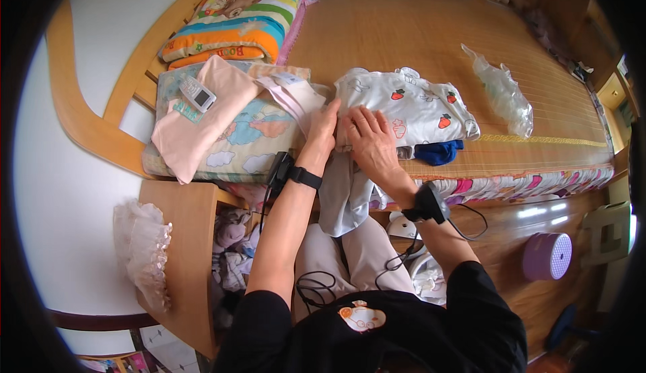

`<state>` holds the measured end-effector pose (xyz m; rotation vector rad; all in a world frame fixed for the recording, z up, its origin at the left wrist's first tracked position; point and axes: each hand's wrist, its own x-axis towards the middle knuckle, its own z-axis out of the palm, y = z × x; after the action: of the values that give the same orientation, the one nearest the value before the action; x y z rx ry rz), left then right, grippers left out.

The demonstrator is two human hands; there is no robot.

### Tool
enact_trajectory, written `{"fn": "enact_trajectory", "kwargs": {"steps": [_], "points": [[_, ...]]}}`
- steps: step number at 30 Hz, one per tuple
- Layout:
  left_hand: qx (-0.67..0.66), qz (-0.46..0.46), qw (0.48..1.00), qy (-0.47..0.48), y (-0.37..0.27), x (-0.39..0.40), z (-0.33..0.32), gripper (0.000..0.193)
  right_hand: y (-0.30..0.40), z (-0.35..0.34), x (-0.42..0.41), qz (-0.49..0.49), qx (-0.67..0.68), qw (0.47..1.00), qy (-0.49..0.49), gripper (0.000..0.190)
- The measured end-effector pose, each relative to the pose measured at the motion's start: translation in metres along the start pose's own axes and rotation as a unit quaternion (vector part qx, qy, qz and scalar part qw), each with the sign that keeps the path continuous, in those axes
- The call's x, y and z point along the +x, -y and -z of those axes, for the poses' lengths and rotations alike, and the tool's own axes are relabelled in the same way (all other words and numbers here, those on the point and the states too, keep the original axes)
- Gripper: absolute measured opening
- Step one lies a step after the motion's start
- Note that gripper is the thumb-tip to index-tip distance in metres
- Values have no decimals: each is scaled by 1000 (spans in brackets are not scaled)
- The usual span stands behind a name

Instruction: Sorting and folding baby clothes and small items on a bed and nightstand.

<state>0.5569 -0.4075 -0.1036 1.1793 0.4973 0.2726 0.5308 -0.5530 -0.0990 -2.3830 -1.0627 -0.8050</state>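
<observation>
A white garment [419, 103] printed with carrots and rabbits lies folded on the bed, in front of me. My right hand [374, 138] rests flat on its left part, fingers slightly spread. On edge against the garment's left side is my left hand [323, 123], extended, its far fingers partly hidden. Grey cloth [345, 201] hangs over the bed's edge below my hands, towards my knees. A dark blue cloth item [439, 153] pokes out from under the garment's near edge. Pale pink and white folded cloth [295, 95] with a label lies just left of my left hand.
A peach cloth [227, 95] and a remote control [198, 94] lie on a patterned pillow [252, 140]. A clear plastic bag [504, 92] sits right on the bamboo mat [393, 24]. Left stands a wooden nightstand [186, 231]; a purple stool [547, 256] is on the floor. Cables hang from both wrist devices.
</observation>
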Motion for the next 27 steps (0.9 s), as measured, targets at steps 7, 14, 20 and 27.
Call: {"fn": "enact_trajectory", "kwargs": {"steps": [7,14,20,27], "points": [[-80,68,987,118,-28,33,-1,4,-9,2,10,-171,236,956,-13,20],[-31,-67,940,332,-77,18,-133,14,-79,43,-2,-404,703,512,-284,29],[269,-234,893,275,-11,13,-166,18,-142,30,-72,-452,721,398,-343,36],[452,-338,777,279,44,-19,-115,28,-140,68,-111,-493,304,790,-199,61]]}}
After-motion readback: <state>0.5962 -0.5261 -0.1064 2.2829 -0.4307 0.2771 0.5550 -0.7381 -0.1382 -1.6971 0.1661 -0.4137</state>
